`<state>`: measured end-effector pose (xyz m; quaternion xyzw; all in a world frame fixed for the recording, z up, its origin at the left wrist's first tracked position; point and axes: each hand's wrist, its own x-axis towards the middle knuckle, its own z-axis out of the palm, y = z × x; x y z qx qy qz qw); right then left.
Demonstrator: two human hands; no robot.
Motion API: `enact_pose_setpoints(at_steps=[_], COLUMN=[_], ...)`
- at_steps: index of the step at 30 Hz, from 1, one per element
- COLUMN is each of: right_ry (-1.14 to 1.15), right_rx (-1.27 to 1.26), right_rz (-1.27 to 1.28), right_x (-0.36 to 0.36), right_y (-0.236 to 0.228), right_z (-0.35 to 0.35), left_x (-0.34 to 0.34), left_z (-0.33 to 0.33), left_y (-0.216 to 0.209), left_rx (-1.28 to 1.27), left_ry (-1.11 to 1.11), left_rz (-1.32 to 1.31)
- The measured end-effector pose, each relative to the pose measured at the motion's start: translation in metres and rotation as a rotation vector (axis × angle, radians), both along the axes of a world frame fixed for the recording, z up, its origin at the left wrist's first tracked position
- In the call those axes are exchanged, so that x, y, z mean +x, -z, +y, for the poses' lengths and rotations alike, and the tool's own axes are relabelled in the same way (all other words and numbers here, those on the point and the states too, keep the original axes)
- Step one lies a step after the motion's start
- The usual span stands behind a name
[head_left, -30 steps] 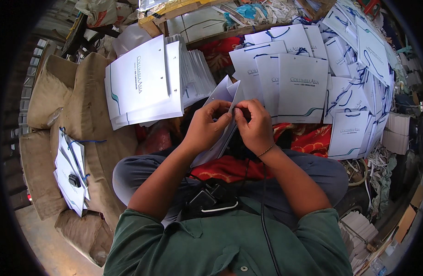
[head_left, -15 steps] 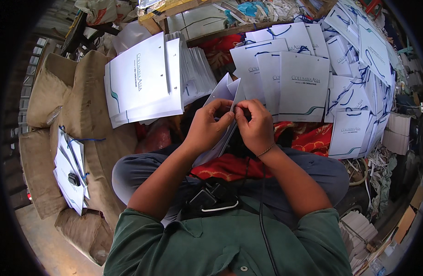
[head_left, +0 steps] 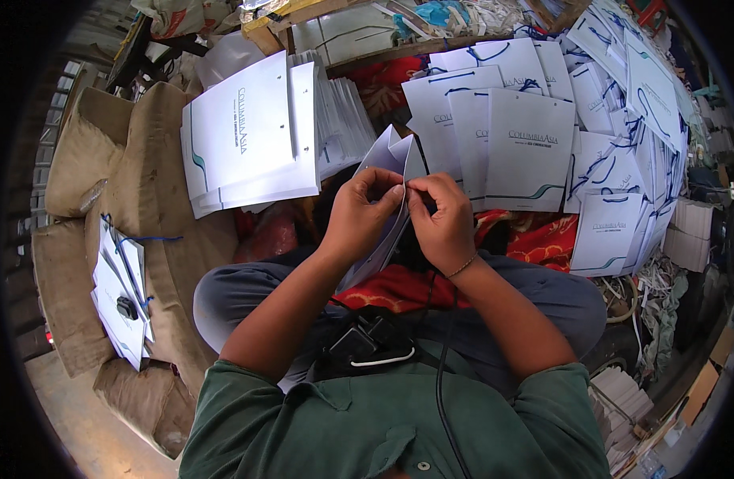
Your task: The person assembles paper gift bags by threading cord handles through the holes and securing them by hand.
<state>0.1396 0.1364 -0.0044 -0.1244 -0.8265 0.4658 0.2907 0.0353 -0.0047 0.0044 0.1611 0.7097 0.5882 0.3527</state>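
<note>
Above your lap, your left hand (head_left: 359, 214) and right hand (head_left: 443, 219) both pinch the folded white paper bag (head_left: 391, 172) at its top edge.

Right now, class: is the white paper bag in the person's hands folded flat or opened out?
Folded flat. The white paper bag shows only thin layered edges fanning slightly at its top, pinched between the left hand and right hand.

Small paper-bag assembly workshop, floor-level, cluttered. Flat white bag blanks (head_left: 251, 132) stacked at upper left; finished white bags (head_left: 534, 148) with blue cord handles spread in overlapping rows to the right and heaped toward the far edge. Burlap sacks (head_left: 136, 184) on the left with a few more bags (head_left: 120, 299) on them. Paper scraps and bundled white stacks (head_left: 694, 239) at right. Person seated cross-legged amid it.
</note>
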Motion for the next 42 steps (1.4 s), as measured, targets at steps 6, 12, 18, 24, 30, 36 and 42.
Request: enact_pose_setpoints(at_steps=[6,12,18,24,30,36,42], right_ry=[0.011,-0.009,-0.081,-0.035,-0.030,-0.047,-0.027], right_rx=[-0.284,-0.385,-0.465,-0.603,-0.625,-0.609,-0.539], right_rz=[-0.105,-0.045,-0.113,-0.144,-0.144,-0.164,-0.139], right_x=[0.001,0.000,0.001,0.002,0.001,0.003,0.002], right_y=[0.003,0.013,0.005,0.022,0.021,0.017,0.015], right_z=[0.003,0.006,0.009,0.014,0.011,0.009,0.006], left_x=[0.007,0.006,0.009,0.004,0.001,-0.002,-0.007], left_z=[0.003,0.004,0.003,0.005,0.005,0.004,0.004], left_y=[-0.003,0.000,-0.006,0.003,-0.001,-0.004,-0.003], left_rx=[0.067,-0.014,-0.103,-0.142,-0.188,-0.202,-0.184], left_ry=[-0.052,-0.010,-0.034,0.059,0.087,0.106,0.112], left_rz=[-0.033,0.118,0.265,0.369,0.408,0.440,0.497])
